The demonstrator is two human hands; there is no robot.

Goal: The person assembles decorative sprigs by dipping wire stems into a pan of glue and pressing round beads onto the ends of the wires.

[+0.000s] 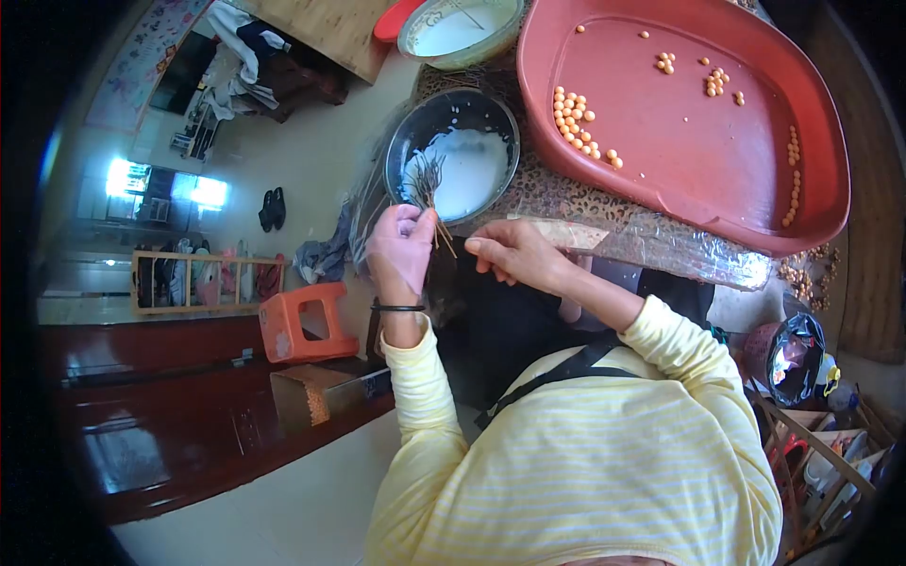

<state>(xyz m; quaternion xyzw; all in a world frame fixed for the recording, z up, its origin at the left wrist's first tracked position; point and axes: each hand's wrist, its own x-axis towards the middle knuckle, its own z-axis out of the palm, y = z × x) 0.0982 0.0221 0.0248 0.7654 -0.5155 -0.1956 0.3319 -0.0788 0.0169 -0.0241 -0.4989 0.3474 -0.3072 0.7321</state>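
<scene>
My left hand, with a dark band at its wrist, is closed around a bunch of thin brown stems. The branching tops of the stems reach over a dark bowl holding white liquid; their bare lower ends stick out below my fingers. Just to the right, my right hand has its thumb and forefinger pressed together and the other fingers curled. Whatever is in that pinch, if anything, is too small to make out. It is apart from the bowl, near the table's front edge.
A large red tub with small orange balls stands at right on the leopard-print table cover. Behind the dark bowl is a greenish basin of white liquid. An orange stool and a lined bin stand lower down.
</scene>
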